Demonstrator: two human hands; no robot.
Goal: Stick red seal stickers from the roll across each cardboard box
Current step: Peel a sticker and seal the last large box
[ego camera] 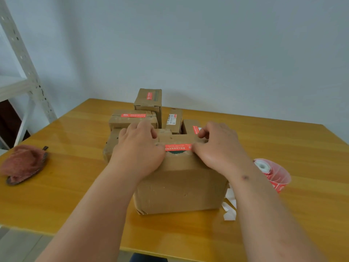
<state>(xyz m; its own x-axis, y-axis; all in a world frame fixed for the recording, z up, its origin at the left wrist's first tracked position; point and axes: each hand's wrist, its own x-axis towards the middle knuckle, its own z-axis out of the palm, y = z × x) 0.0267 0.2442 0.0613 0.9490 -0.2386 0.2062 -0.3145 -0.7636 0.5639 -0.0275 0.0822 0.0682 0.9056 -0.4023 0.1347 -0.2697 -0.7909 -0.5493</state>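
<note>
A large cardboard box (181,188) stands in front of me on the yellow table (75,176). A red seal sticker (178,147) lies across its top. My left hand (137,150) rests on the box top, its thumb pressing the sticker's left end. My right hand (219,146) presses the sticker's right end with its thumb, fingers curled over the box's far edge. The roll of red stickers (272,173) lies on its side to the right of the box.
Several smaller cardboard boxes (149,103) bearing red stickers crowd behind the large one. White backing scraps (229,207) lie by the box's right corner. A reddish cloth (23,163) sits at the table's left. A white metal shelf (24,72) stands far left.
</note>
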